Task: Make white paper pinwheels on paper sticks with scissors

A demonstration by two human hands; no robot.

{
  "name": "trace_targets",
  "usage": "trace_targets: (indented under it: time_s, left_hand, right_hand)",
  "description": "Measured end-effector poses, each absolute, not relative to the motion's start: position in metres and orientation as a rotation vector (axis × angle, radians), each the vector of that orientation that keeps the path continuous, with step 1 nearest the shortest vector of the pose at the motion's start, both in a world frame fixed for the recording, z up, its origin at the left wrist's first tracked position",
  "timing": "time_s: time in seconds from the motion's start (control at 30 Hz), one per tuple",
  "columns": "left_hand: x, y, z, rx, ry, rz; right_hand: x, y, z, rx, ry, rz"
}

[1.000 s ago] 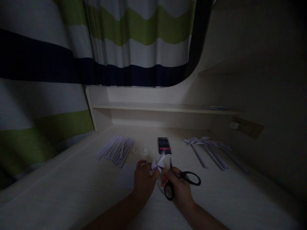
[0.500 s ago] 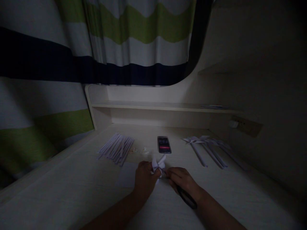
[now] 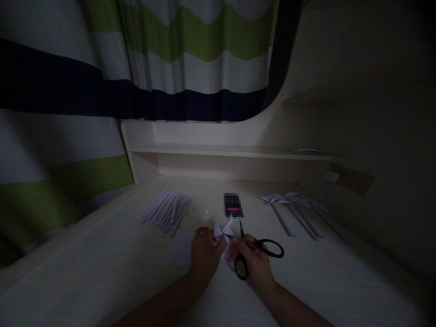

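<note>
My left hand (image 3: 204, 254) pinches a small white folded paper piece (image 3: 223, 232), shaped like a pinwheel head, just above the desk (image 3: 102, 281). Right beside it, my right hand (image 3: 254, 263) grips black scissors (image 3: 259, 254); the loops stick out to the right and the blades point up, close to the paper. The two hands almost touch at the paper.
A bundle of white paper sticks (image 3: 166, 211) lies at the left. A phone (image 3: 233, 205) lies just beyond my hands. Finished paper pinwheels (image 3: 293, 209) lie at the right. Small scraps (image 3: 200, 213) sit near the phone. A low shelf (image 3: 231, 152) and a striped curtain (image 3: 190, 59) stand behind.
Half a second ago my right hand lay turned over with the scissors under the wrist; now it has rotated back, so the scissor loops show again and the blades point up by the paper.
</note>
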State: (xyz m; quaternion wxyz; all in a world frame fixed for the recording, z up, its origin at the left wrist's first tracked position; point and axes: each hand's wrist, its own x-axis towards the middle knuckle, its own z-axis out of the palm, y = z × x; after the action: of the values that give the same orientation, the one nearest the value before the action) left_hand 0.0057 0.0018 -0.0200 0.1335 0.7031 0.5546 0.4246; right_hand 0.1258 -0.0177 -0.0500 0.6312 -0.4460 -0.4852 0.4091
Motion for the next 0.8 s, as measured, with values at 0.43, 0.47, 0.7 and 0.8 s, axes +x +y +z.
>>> trace_targets:
  time_s: [0.43,0.47,0.7,0.8]
  left_hand:
    - [0.005,0.004,-0.022,2.191,1.644,1.043]
    - [0.005,0.004,-0.021,2.194,1.648,1.031]
    - [0.004,0.005,-0.021,2.158,1.609,1.084]
    - [0.003,0.005,-0.021,2.122,1.616,1.109]
  right_hand:
    - [0.172,0.0,-0.045,-0.665,-2.342,-0.278]
    - [0.173,0.001,-0.045,-0.661,-2.344,-0.267]
    - [0.155,-0.007,-0.051,-0.777,-1.99,0.188]
    - [0.143,-0.014,-0.049,-0.973,-1.657,0.517]
